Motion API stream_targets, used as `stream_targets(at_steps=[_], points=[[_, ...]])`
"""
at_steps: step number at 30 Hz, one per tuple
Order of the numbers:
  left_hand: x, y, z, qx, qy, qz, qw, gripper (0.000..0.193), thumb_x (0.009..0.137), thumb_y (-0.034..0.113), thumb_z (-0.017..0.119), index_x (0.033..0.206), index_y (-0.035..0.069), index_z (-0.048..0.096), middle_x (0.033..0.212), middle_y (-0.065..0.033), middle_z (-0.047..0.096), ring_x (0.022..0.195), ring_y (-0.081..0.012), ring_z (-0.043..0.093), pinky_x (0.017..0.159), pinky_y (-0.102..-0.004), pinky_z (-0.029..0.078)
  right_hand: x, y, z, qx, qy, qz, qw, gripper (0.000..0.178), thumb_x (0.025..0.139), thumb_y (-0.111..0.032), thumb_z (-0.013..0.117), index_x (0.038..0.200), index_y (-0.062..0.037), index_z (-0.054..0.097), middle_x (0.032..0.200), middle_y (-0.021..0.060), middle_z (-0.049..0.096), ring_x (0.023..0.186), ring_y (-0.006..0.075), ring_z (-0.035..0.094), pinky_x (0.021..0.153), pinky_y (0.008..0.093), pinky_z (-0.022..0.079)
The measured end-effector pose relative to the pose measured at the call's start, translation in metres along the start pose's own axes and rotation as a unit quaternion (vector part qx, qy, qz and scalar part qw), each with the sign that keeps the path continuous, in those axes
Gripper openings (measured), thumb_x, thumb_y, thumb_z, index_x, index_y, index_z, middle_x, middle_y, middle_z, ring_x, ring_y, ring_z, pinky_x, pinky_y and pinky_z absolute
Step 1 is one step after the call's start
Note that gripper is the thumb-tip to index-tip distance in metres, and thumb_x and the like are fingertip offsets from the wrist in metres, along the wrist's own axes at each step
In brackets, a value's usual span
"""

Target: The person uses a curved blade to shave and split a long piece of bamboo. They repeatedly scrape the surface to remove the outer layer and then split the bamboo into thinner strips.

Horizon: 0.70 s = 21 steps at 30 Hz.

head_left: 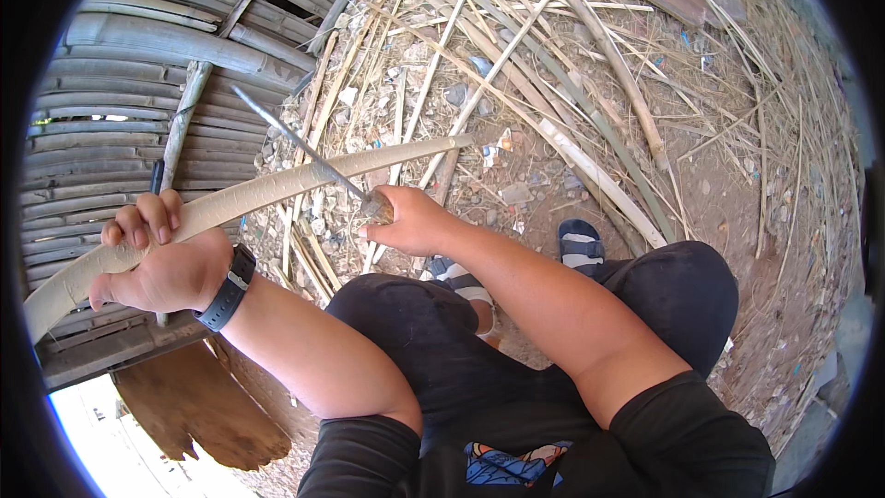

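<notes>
Head view, strip: long, pale, flat bamboo strip point(263, 189), slanting from near left to far centre, above the lap.
Left hand point(175, 267): part-curled, palm up, fingers hooked over strip, thumb spread along near edge; likely steadies it, leaving its far length free.
Right hand point(415, 221): closed round brown handle of slim grey metal knife point(293, 136).
Blade: crosses strip, tip far left; angle probably keeps edge off left fingers. Contact: can't tell.
Ground: loose pale bamboo strips point(599, 180), far side.

A slim-bladed knife point(297, 141) crosses a long, pale, slanting bamboo strip point(249, 196).
</notes>
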State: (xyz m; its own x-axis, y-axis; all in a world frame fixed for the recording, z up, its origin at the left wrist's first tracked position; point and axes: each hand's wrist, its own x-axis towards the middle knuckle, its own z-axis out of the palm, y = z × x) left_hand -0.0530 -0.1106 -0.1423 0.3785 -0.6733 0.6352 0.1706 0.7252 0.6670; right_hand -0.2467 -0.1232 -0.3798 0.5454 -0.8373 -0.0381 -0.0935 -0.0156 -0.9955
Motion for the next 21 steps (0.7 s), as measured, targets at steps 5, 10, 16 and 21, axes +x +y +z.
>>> stream_targets(at_steps=[5, 10, 16, 21], points=[[0.001, -0.002, 0.005, 0.014, 0.051, 0.007, 0.999, 0.079, 0.079, 0.09, 0.033, 0.079, 0.016, 0.061, 0.062, 0.003, 0.05, 0.049, -0.0124, 0.041, 0.048, -0.0254, 0.032, -0.028, 0.087, -0.014, 0.038, 0.032, 0.179, 0.983, 0.033, 0.08, -0.024, 0.072, 0.099, 0.0, 0.06, 0.071, 0.0138, 0.064, 0.06, 0.025, 0.064, 0.058, 0.037, 0.051], [0.003, 0.001, -0.009, 0.023, 0.078, 0.012, 0.997, 0.079, 0.079, 0.09, 0.033, 0.078, 0.016, 0.06, 0.062, 0.0032, 0.05, 0.049, -0.0122, 0.04, 0.047, -0.0242, 0.031, -0.007, 0.037, -0.033, 0.076, -0.114, 0.223, 0.965, 0.045, 0.08, -0.019, 0.073, 0.116, 0.0025, 0.056, 0.068, 0.0046, 0.059, 0.05, 0.0121, 0.056, 0.047, 0.0271, 0.045], [-0.001, -0.003, 0.013, -0.026, -0.014, -0.011, 1.0, 0.08, 0.077, 0.091, 0.036, 0.081, 0.016, 0.062, 0.064, 0.0026, 0.05, 0.052, -0.0133, 0.042, 0.052, -0.0269, 0.032, -0.001, -0.012, 0.001, 0.026, -0.008, -0.047, 0.999, 0.041, 0.08, -0.03, 0.073, 0.105, 0.0013, 0.063, 0.087, 0.0196, 0.067, 0.079, 0.0299, 0.066, 0.076, 0.0404, 0.051], [-0.001, -0.003, 0.026, -0.039, -0.023, -0.019, 0.999, 0.083, 0.074, 0.093, 0.033, 0.079, 0.015, 0.059, 0.062, 0.0016, 0.048, 0.052, -0.0143, 0.041, 0.052, -0.0273, 0.032, -0.034, 0.087, 0.003, 0.003, 0.13, 0.205, 0.97, 0.037, 0.077, -0.024, 0.069, 0.106, -0.0008, 0.064, 0.087, 0.0208, 0.069, 0.084, 0.0367, 0.068, 0.075, 0.0429, 0.052]])
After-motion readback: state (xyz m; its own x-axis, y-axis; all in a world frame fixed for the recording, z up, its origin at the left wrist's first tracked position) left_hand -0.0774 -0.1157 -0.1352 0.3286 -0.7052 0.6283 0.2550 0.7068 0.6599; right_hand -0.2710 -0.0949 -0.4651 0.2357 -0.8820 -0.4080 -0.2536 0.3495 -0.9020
